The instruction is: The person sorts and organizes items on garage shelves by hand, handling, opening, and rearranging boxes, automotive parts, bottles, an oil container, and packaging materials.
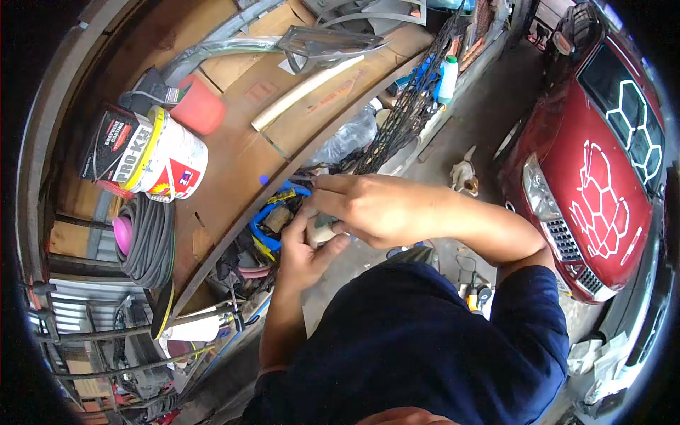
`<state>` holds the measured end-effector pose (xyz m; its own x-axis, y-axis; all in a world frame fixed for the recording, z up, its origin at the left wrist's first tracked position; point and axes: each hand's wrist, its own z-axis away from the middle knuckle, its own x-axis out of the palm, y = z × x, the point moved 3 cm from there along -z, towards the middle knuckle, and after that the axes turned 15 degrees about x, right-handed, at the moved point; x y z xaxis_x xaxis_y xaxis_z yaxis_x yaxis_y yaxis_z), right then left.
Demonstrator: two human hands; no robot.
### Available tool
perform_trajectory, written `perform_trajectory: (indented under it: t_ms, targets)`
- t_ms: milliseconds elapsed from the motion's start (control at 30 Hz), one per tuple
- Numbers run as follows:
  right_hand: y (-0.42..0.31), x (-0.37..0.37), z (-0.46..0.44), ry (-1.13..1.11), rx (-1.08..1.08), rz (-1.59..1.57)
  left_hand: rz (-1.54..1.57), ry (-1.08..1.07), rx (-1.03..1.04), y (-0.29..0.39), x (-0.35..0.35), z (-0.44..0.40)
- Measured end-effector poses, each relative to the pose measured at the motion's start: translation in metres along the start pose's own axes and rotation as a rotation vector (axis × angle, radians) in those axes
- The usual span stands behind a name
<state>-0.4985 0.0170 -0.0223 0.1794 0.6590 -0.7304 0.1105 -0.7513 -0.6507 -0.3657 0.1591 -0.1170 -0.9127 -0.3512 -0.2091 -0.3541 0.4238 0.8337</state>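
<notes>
My left hand (304,253) curls round a small pale, partly greenish object (323,230), with the thumb along its lower side. From above and the right, my right hand (354,205) reaches over the same object, its fingers bent and close to my left fingers. Most of the object is hidden by both hands, so I cannot make out what it is. Just left of my hands, a blue and yellow open-topped holder (263,225) contains small items. The brown shelf edge (234,230) runs past it.
On the shelf stand a white and yellow bucket (173,159), a red container (198,106) and a black box (110,145). A coiled grey hose (149,241) hangs below left. A red car (588,184) is at right; a cat-like animal (465,176) is on the floor.
</notes>
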Motion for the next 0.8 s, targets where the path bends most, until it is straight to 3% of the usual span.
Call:
perform_trajectory:
  t_ms: [133, 267, 333, 533, 633, 800]
  targets:
    - [-0.005, 0.003, -0.006, 0.010, -0.053, 0.043, -0.032, 0.174, 0.107, 0.000, 0.010, 0.006]
    - [-0.005, 0.011, -0.012, 0.114, -0.108, 0.122, -0.222, 0.303, 0.366, -0.006, 0.007, 0.005]
    - [-0.007, 0.015, -0.012, 0.192, -0.162, 0.140, -0.307, 0.331, 0.364, 0.003, 0.005, 0.003]
    - [-0.013, 0.013, -0.012, 0.059, -0.024, 0.055, -0.514, 0.315, 0.357, 0.007, -0.002, 0.007]
    - [-0.011, 0.021, -0.014, 0.147, -0.129, 0.080, -0.529, 0.290, 0.351, 0.009, 0.002, 0.009]
    - [-0.011, 0.023, -0.017, 0.212, -0.105, 0.102, -0.591, 0.289, 0.417, 0.012, 0.003, 0.004]
